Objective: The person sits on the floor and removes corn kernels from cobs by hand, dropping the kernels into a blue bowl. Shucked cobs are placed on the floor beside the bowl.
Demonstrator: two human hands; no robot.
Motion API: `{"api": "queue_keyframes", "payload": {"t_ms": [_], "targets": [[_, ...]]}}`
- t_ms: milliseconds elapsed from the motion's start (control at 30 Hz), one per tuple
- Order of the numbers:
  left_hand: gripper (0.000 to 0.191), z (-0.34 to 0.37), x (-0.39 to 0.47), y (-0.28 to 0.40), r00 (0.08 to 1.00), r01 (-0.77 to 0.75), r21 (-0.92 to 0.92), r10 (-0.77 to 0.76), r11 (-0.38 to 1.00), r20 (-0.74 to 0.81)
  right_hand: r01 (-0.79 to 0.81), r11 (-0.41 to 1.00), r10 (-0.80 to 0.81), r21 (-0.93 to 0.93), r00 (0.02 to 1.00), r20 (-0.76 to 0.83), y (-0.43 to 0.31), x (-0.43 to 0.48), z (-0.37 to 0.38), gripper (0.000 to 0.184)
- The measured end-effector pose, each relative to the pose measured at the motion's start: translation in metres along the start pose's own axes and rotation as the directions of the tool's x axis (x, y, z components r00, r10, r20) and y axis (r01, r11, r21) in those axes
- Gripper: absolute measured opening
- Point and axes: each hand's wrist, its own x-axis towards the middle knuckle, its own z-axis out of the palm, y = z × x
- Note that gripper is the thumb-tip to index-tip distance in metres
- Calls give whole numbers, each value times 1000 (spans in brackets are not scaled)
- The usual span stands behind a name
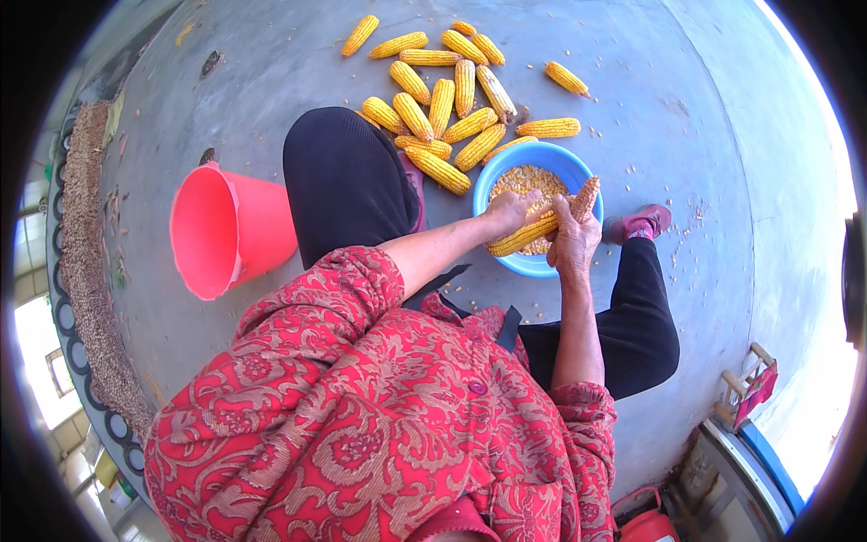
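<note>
Above a blue plastic basin (484, 177) partly filled with loose corn kernels (527, 179), both hands are on corn. My left hand (509, 215) lies along an ear of corn (521, 237) that still bears yellow kernels. My right hand (576, 234) grips a mostly bare corn cob (586, 196), its tip pointing up and right, pressed against the ear. The fingers hide where the two meet. Beyond the basin, a loose heap of yellow corn ears (440, 108) lies on the floor.
A pink plastic bucket (264, 220) lies tipped on its side at the left. Scattered kernels dot the grey floor (704, 271) around the basin. A small wooden stool (745, 386) with red cloth stands at the lower right, near a red container (647, 527). Small brown items (88, 271) form a strip at far left.
</note>
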Motion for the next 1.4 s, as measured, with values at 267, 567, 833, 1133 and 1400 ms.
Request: {"api": "queue_keyframes", "payload": {"t_ms": [267, 567, 833, 1133, 1400], "targets": [[71, -8, -28, 36, 844, -329, 35, 277, 944, 459, -214, 972, 210, 102, 977, 47, 8, 12, -9, 30], [70, -7, -23, 29, 911, -392, 256, 335, 884, 240, -236, 967, 226, 94, 969, 102, 7, 10, -12, 33], [69, -8, -30, 35, 848, -241, -13, 217, 971, 483, -250, 960, 243, 128, 967, 70, 9, 14, -14, 30], [76, -7, -33, 34, 799, -147, -110, 184, 983, 572, -322, 940, 321, 116, 947, 33, 13, 19, -16, 29], [78, 2, -17, 17, 915, -402, 428, 342, 810, 213, -238, 969, 240, 67, 970, -31, 10, 11, -8, 26]]}}
